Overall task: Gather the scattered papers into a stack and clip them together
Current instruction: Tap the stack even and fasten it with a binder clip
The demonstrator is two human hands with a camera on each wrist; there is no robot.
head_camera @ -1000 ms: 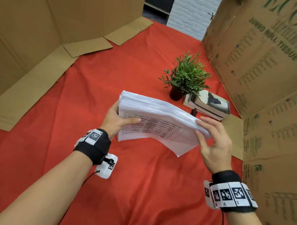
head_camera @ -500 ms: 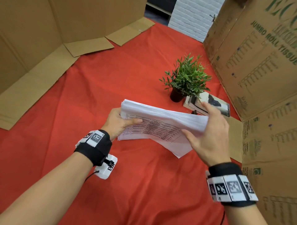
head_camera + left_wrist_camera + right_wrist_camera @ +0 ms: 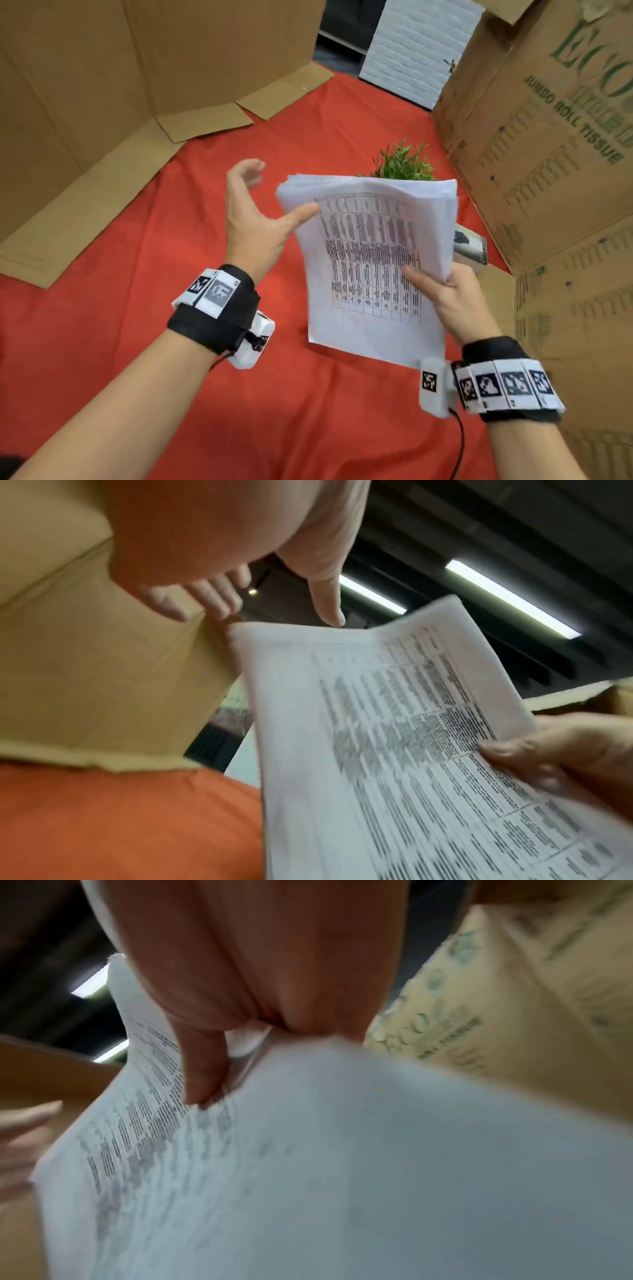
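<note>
A thick stack of white papers point(image 3: 373, 260) with a printed table on top stands nearly upright in the air above the red cloth. My right hand point(image 3: 448, 291) grips its right edge, thumb on the printed face and fingers behind. The same stack of papers point(image 3: 308, 1150) fills the right wrist view under my thumb. My left hand point(image 3: 253, 219) is spread to the left of the stack, and its thumb tip touches the upper left edge. The left wrist view shows the papers point(image 3: 411, 750) with my left hand point(image 3: 260, 599) loose above their top corner. No clip is visible.
A small potted plant point(image 3: 404, 164) stands behind the papers, with books point(image 3: 471, 245) to its right. A large printed cardboard box point(image 3: 548, 154) walls the right side, and flattened cardboard point(image 3: 102, 192) lines the left and back. The red cloth point(image 3: 171, 342) covers the table.
The stack turned from lying flat to nearly upright. My left hand let go of its left edge and spread, only the thumb touching. My right hand shifted to grip the right edge.
</note>
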